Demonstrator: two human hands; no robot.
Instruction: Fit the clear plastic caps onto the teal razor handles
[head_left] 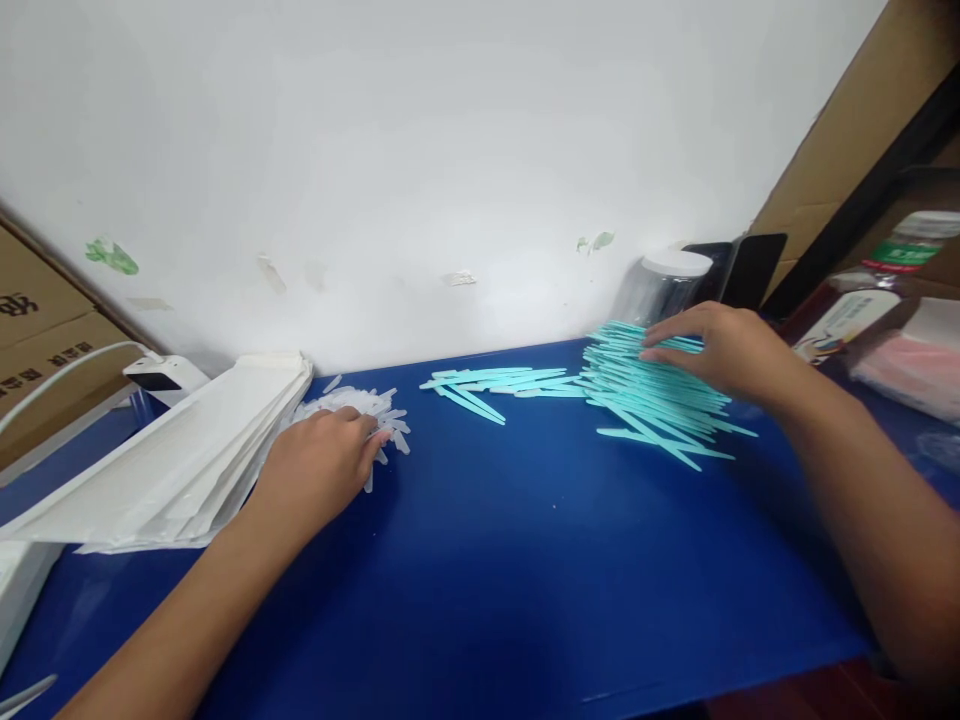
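On the left of the blue table, my left hand [322, 455] reaches into a pile of small translucent plastic pieces [386, 412]. Its thumb and forefinger are drawn together over a piece there; the other fingertips are hidden behind the hand. My right hand [724, 345] rests at the top of a thick heap of long, thin teal plastic sticks [637, 385]. Its thumb and fingers are stretched out with a gap between them, and none of the sticks is visibly lifted. A smaller row of teal sticks [502, 380] lies between the two piles.
Long white paper-like sleeves [187, 440] are stacked at the left, before a small white device [165, 375] with a cable. A white-lidded clear jar [667, 280] stands behind the teal heap. At the right are a dark bottle [862, 300] and a pink packet [915, 355]. A white wall rises behind.
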